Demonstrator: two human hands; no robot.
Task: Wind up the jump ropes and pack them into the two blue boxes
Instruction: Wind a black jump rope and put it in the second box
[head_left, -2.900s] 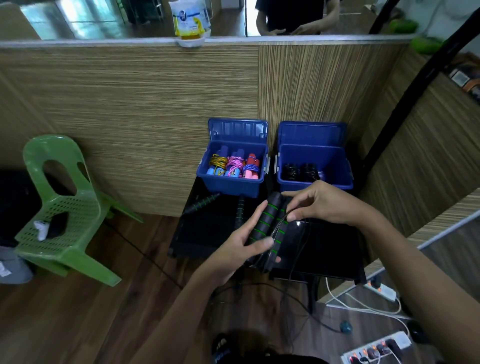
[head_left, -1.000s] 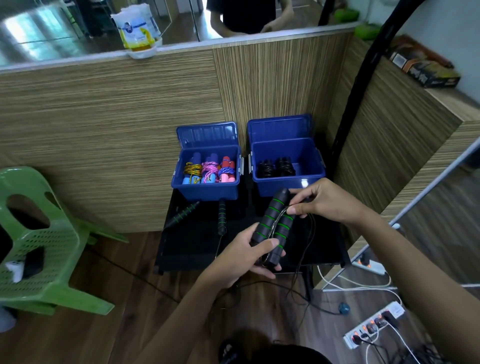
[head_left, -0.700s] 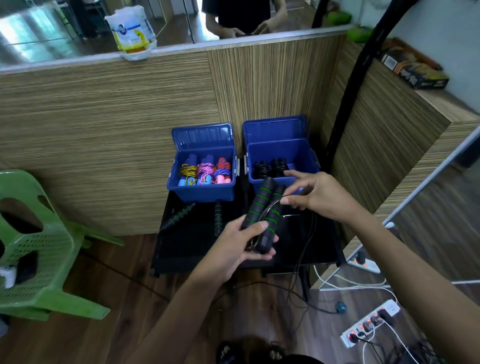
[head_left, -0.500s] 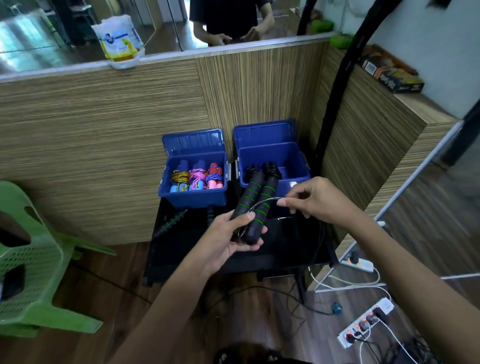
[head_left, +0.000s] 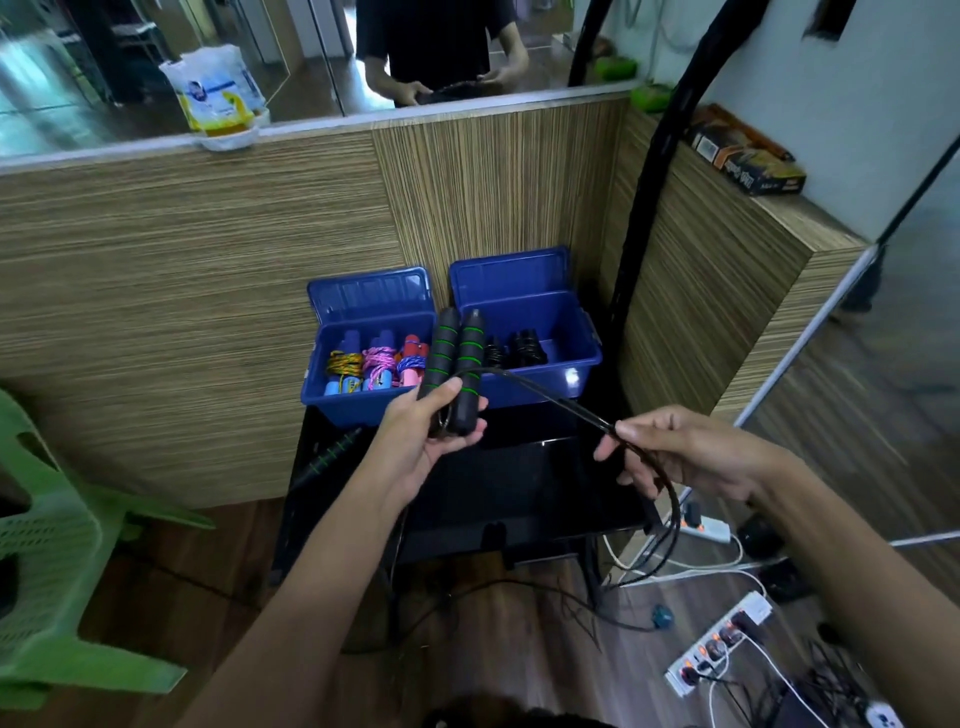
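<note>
Winding is underway: left hand (head_left: 415, 441) grips both handles (head_left: 457, 364), right hand (head_left: 685, 452) pinches the cord (head_left: 545, 392); next, likely wrap it round them.

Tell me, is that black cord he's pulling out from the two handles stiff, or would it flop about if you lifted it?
Probably springy but floppy: the black cord arcs smoothly from the handles gripped in the left hand to the right hand, which pinches it, then droops to the floor. It looks thin and smooth, so likely light and apt to slide through fingers or tangle.
</note>
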